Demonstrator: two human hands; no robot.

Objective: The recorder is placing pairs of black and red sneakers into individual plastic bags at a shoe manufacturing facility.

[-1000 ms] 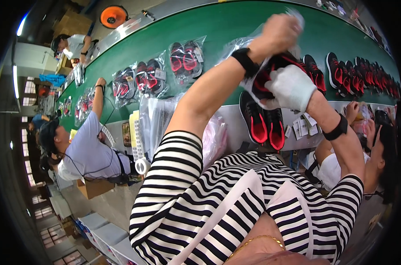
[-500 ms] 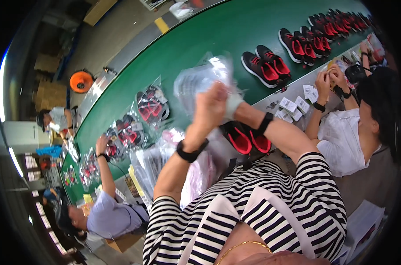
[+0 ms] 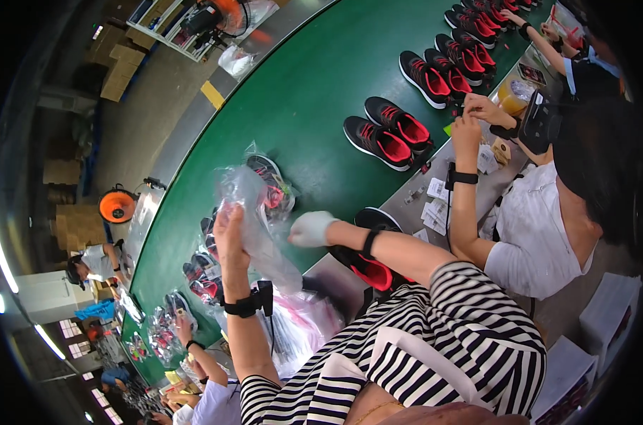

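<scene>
Grasping a clear plastic bag (image 3: 256, 225) in the bare left hand (image 3: 230, 241), fingers wrapped round the film, above a smooth green belt (image 3: 314, 120) and in front of a bagged pair of shoes (image 3: 267, 170). Thin, crinkled, glossy with whitish glare; limp below the grip, down towards a slippery-looking heap of clear and pinkish bags (image 3: 303, 322). Near the bag's side, in a white fabric glove, the right hand (image 3: 313, 229), rounded and curled inward; cannot tell whether pinching film or free of it. Farther along the belt, a loose pair of shoes (image 3: 376, 140) with textured black uppers, red laces and linings, pale curved soles; beyond, a row of similar shoes (image 3: 463, 62), cut off at the upper edge. On the grey metal ledge (image 3: 328, 273), another dark pair (image 3: 369, 268), partly covered by the right forearm, and small white paper tags (image 3: 437, 205) with print too fine to make out. Lost in glare and folds: the bag's mouth and seams. Too small to identify: anything between a co-worker's fingers (image 3: 470, 124).
</scene>
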